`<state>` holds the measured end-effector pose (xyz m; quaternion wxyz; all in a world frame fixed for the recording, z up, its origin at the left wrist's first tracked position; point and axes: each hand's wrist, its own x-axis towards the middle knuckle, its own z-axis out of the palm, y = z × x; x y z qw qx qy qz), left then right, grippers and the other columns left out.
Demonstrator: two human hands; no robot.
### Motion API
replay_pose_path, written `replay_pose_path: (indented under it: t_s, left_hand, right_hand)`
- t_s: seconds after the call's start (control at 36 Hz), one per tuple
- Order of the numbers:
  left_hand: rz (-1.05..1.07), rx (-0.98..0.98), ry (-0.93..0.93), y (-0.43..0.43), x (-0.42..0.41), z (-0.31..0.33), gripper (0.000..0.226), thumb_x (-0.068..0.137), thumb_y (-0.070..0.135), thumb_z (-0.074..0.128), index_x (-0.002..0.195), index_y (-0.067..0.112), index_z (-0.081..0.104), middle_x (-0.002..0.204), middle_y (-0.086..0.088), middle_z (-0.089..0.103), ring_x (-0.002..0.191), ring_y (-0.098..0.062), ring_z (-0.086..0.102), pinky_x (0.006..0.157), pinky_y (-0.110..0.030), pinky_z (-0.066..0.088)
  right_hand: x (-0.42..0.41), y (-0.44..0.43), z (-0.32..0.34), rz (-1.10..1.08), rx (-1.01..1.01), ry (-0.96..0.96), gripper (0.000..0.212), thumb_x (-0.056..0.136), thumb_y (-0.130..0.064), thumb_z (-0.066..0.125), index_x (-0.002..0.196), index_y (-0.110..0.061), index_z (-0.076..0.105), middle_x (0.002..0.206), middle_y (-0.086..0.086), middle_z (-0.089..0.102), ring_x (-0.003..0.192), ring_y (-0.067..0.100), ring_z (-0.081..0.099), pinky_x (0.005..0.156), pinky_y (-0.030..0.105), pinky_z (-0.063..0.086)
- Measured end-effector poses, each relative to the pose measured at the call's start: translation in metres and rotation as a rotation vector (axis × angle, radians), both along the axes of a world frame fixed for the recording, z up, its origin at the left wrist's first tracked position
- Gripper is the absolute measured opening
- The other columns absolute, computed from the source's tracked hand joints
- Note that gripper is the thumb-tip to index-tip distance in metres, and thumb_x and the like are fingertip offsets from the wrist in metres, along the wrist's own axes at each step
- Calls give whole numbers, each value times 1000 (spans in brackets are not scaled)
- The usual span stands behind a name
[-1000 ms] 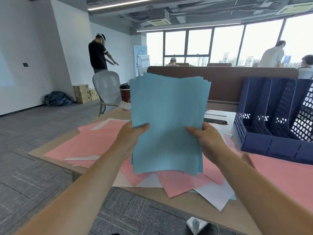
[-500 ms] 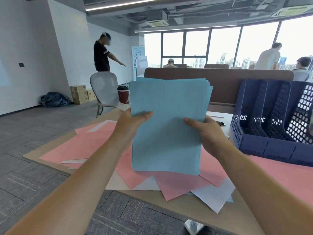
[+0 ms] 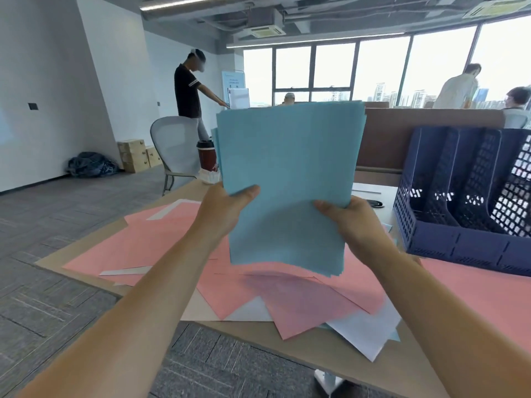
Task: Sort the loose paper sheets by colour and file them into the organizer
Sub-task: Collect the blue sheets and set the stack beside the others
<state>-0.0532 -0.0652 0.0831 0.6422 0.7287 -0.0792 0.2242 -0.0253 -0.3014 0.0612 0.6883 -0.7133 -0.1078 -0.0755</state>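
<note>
Blue stack (image 3: 287, 182) lifted slightly higher, held upright at frame centre, long axis vertical. Left hand (image 3: 224, 211) and right hand (image 3: 355, 222) grip its lower sides. Organizer (image 3: 459, 248) sits at right edge, nearer the right hand.

Single head-worn, wide-angle view: it looks forward and slightly down from the wearer's eye level, with the left hand (image 3: 224, 211) and right hand (image 3: 356, 225) close to the lens. The blue sheets (image 3: 287, 182) they grip stand upright at frame centre and mask the area behind. The table (image 3: 316, 350) edge lies near below, the organizer (image 3: 459, 248) at right, the windows (image 3: 379, 67) well beyond.
</note>
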Motion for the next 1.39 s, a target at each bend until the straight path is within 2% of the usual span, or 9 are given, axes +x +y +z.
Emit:
replay_pose_path:
  t_s: [0.25,0.47,0.61,0.86,0.97,1.11,1.19,1.31,1.39]
  left_hand:
    - [-8,-222,29,-14,9,-1,41,79,31,67,118,20,67,113,6,73,108,-17,68,102,-46,49]
    - [-220,-274,276,0,9,-43,33,87,18,69,120,12,66,117,-8,71,112,-33,66,100,-50,49]
    - [-269,-163,333,-3,8,-59,43,80,30,73,121,17,68,120,-4,71,111,-25,67,103,-48,46]
    - [-192,-172,365,-14,21,-77,20,92,13,64,111,18,70,113,-4,73,108,-26,68,104,-51,46]
    - [-75,-99,315,-25,19,-76,24,77,30,70,101,24,73,107,2,75,104,-23,69,101,-50,48]
    - [7,-40,289,-45,12,-65,8,86,26,70,93,30,69,98,5,73,100,-25,68,93,-42,51]
    - [6,-63,289,-65,-1,-53,17,79,32,72,95,26,70,96,3,73,95,-27,68,86,-42,53]
    - [-28,-105,283,-97,-19,-40,9,89,24,68,97,22,68,92,6,72,91,-24,69,82,-35,53]
    - [-85,-115,281,-127,-35,-31,3,90,26,66,89,23,67,89,7,70,85,-20,67,80,-33,52]
  right_hand:
    - [-2,5,0,-49,-26,-12,7,91,-20,70,96,-19,75,94,-4,78,90,22,74,89,46,58]
    - [-1,-8,-38,97,85,209,27,83,-17,77,107,-6,73,104,6,76,101,28,72,95,45,55]
    - [1,-2,-45,88,73,211,24,84,-17,77,106,-8,74,102,6,77,96,27,73,92,45,56]
    - [10,-1,-57,55,89,250,26,83,-10,76,108,-7,72,106,9,76,97,28,73,91,46,57]
    - [7,-6,-56,8,146,284,24,88,-5,70,112,-2,69,108,14,74,98,32,71,84,44,58]
    - [-6,-19,-40,-103,91,253,10,86,-5,71,93,-12,71,96,7,76,88,28,72,83,42,59]
    - [-23,-37,-29,-155,65,254,14,81,-12,76,94,-13,72,98,8,76,94,32,72,90,51,57]
    - [-52,-73,-16,-247,-44,216,51,57,-41,78,101,-15,74,96,1,77,92,26,73,90,50,57]
    - [-83,-103,-1,-339,-99,170,42,59,-41,75,94,-18,75,93,0,77,90,25,73,88,51,58]
